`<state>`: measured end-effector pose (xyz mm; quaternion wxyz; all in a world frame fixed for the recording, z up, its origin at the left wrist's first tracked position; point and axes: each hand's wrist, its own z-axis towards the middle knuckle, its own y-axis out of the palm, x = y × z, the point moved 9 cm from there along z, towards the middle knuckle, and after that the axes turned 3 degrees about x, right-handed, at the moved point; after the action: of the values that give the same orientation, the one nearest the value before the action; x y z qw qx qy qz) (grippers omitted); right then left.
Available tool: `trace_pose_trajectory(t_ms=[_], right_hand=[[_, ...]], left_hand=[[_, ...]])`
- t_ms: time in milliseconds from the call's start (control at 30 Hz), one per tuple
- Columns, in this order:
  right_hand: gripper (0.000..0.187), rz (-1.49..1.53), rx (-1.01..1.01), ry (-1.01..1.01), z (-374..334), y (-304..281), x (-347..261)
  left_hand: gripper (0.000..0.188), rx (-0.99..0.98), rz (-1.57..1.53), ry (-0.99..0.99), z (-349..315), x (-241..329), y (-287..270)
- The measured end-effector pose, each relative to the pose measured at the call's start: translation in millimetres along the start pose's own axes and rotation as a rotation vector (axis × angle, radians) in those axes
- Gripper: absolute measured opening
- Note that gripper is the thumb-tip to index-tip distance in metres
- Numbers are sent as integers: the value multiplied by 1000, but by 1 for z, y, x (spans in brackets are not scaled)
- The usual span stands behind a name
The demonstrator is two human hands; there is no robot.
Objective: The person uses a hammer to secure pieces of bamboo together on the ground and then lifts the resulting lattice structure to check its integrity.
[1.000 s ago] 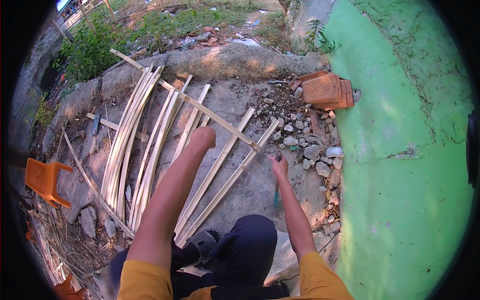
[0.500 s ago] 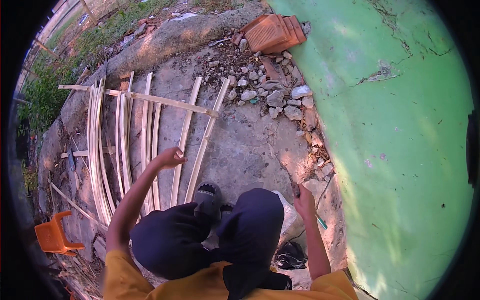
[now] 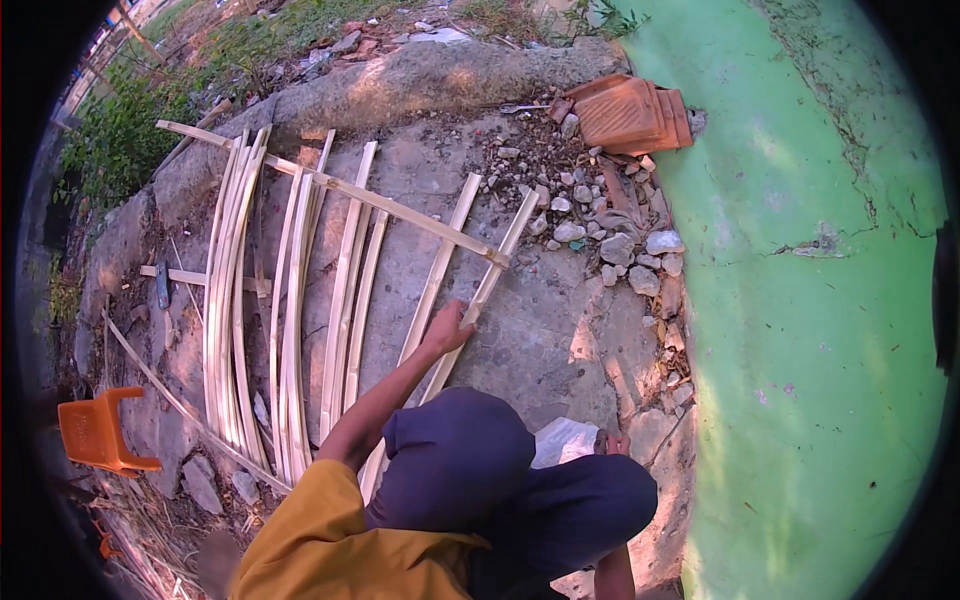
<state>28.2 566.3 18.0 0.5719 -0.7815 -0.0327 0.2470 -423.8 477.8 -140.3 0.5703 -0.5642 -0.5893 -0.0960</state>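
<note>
Outdoors, a cracked grey concrete slab (image 3: 560, 320) beside a green painted wall (image 3: 800, 330); left hand (image 3: 447, 328) closed around a pale split bamboo strip (image 3: 480, 295) lying on it; right hand (image 3: 612, 443) near the knee, grip indiscernible.

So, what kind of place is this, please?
Probably an outdoor yard used for rough work: bare concrete ground beside a green painted wall, bamboo strips laid out under the left hand, rubble and grass.
</note>
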Motion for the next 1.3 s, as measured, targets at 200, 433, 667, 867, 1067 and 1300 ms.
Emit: trace_pose_trajectory(t_ms=[200,433,667,867,1067,1300], right_hand=[[51,-15,65,-26,10,39,55],[43,-34,9,298,55,38,128],[38,322,151,-39,191,-2,-21],[37,216,-116,-274,301,36,-225],[46,319,-287,-486,336,98,-312],[50,482,-227,-400,355,136,-285]], left_hand=[[48,-3,-216,-9,20,-17,9],[49,-5,-277,-92,24,-22,6],[58,-11,-334,-212,34,-52,-15],[60,-205,-509,-230,7,-28,-24],[51,-120,-381,-229,-2,-4,-11],[47,98,184,-65,-12,7,-12]])
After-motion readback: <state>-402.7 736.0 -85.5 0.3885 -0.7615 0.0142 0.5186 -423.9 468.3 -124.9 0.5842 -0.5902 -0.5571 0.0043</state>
